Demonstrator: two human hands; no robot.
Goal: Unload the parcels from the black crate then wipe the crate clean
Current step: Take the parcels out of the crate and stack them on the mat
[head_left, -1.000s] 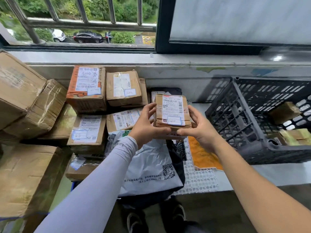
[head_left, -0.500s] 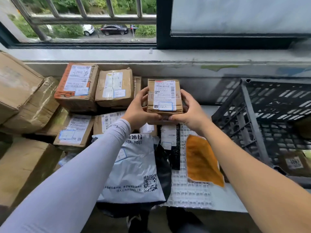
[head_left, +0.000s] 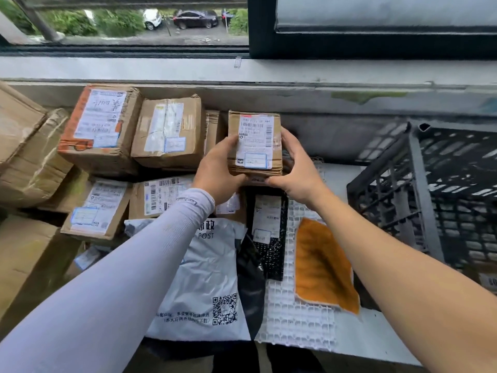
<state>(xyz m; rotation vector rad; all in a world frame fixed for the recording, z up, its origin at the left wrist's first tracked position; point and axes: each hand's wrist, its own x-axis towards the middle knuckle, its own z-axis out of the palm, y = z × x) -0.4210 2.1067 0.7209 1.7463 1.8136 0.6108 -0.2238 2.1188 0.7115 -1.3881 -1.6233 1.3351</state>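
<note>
I hold a small brown cardboard parcel (head_left: 254, 142) with a white label between both hands, at the back of the table beside the stacked boxes. My left hand (head_left: 217, 170) grips its left side and my right hand (head_left: 294, 165) grips its right side. The black plastic crate (head_left: 414, 189) lies at the right, tipped with its open lattice side toward me; a labelled parcel (head_left: 486, 278) shows at its lower right edge. An orange cloth (head_left: 322, 267) lies on a white mesh mat (head_left: 295, 321) between the crate and the parcels.
Cardboard parcels (head_left: 102, 130) are piled at the left and against the back wall. A white postal bag (head_left: 204, 286) and a black bubble mailer (head_left: 269, 232) lie in front of them. Large boxes (head_left: 24, 265) fill the far left. A windowsill (head_left: 242, 71) runs behind.
Both hands have carried the small parcel away from me toward the back wall and slightly left, next to the stacked boxes. The view has shifted, so less of the crate shows.
</note>
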